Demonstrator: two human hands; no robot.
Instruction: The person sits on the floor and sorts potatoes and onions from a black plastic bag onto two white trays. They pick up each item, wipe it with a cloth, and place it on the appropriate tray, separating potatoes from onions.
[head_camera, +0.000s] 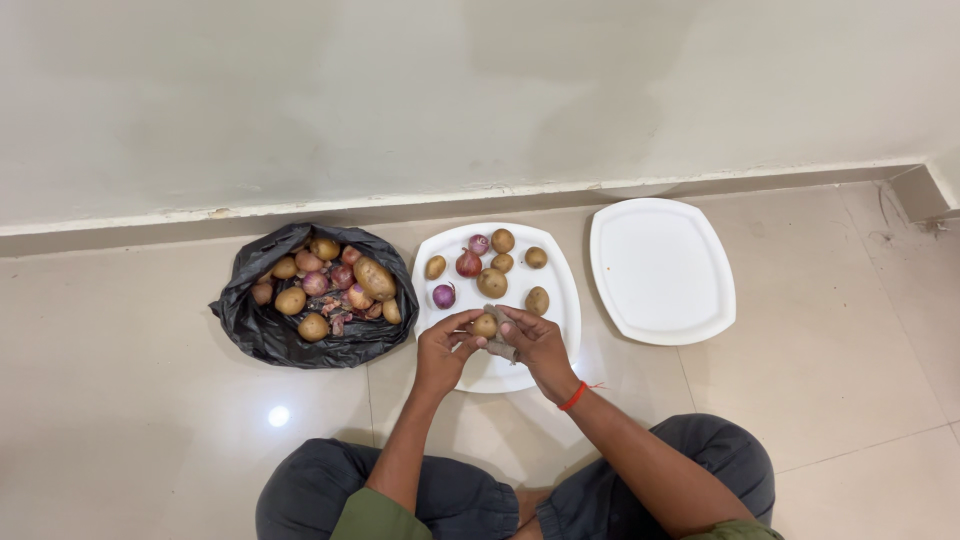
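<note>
I see a small potato (485, 325) pinched between both hands over the near part of the middle white plate (565, 300), my left hand (446, 345) gripping it from the left and my right hand (533, 343) closed on it from the right. Farther back on that plate lie more potatoes and red onions (468, 264). A black bag (250, 325) of both sits to the left, an empty white plate (661, 272) to the right.

The setting is a home interior, indicated by a beige tiled floor (150, 400) meeting a plain painted wall (450, 90) at a skirting strip (600, 187), with white plates (662, 270) and a black bag of potatoes and onions (315, 295) placed directly on the floor.
</note>
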